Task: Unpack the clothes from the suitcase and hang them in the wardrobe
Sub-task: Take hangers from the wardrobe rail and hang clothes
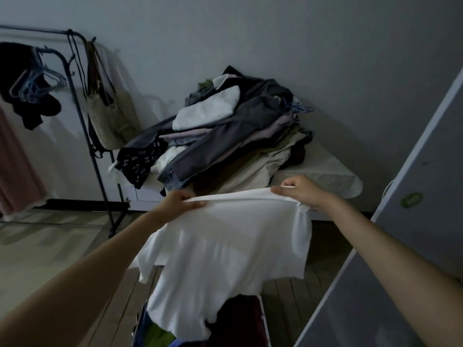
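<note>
Head view: a person's left hand [181, 199] and right hand [298, 187] hold a white T-shirt [225, 246] stretched between them, fingers curled tight on its top edge. The shirt hangs over the open suitcase [260, 319] of clothes below. Beyond, a heap of garments [225, 131] covers a cloth-draped bench [333, 174]; a black clothes rack [82, 101] with hangers [35, 83] stands at left.
</note>
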